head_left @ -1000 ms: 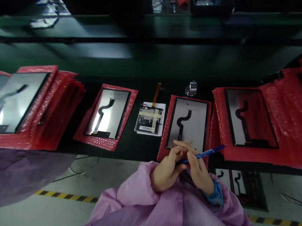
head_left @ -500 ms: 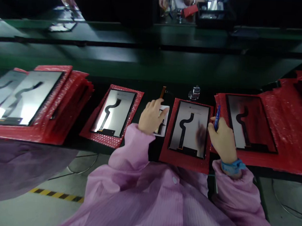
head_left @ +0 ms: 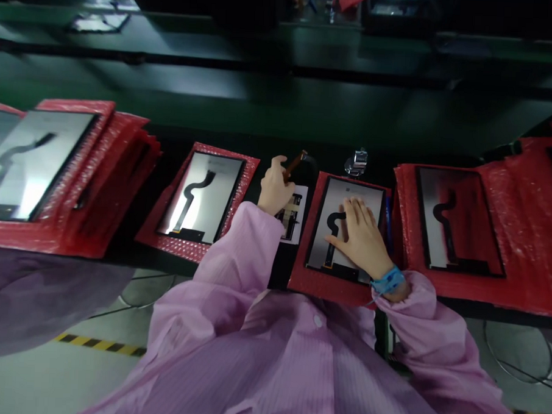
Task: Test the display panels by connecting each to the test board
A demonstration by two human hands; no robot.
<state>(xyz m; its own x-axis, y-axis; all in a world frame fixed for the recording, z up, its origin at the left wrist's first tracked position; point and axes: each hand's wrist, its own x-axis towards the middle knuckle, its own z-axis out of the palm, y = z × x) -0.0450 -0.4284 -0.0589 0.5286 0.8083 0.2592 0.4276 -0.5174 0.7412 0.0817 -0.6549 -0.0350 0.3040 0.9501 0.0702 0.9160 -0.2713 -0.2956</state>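
My left hand (head_left: pixel 276 185) is closed, with its fingers round the lower end of a thin brown strip (head_left: pixel 297 163); a dark lead seems to run from the strip's far end. Partly under that hand lies a white card (head_left: pixel 298 215) with dark and tan printed shapes. My right hand (head_left: pixel 362 235) lies flat, fingers stretched, over a display panel (head_left: pixel 318 242) with a curved black ribbon cable (head_left: pixel 334 223). This panel rests on a red bubble-wrap sleeve (head_left: pixel 304 284). Along its right edge lies a blue pen (head_left: pixel 388 215), partly hidden, outside the fingers.
Another display panel (head_left: pixel 216 198) on red wrap lies to the left. Farther left, red sleeves (head_left: pixel 126 182) are stacked under a panel (head_left: pixel 53 160). On the right, a panel (head_left: pixel 453 221) lies on more red sleeves (head_left: pixel 521 242). A shiny metal piece (head_left: pixel 358 163) stands behind the middle panel.
My right hand has let go of the blue pen and moved left onto the middle panel. My left hand has closed on the brown strip, which now tilts more to the right.
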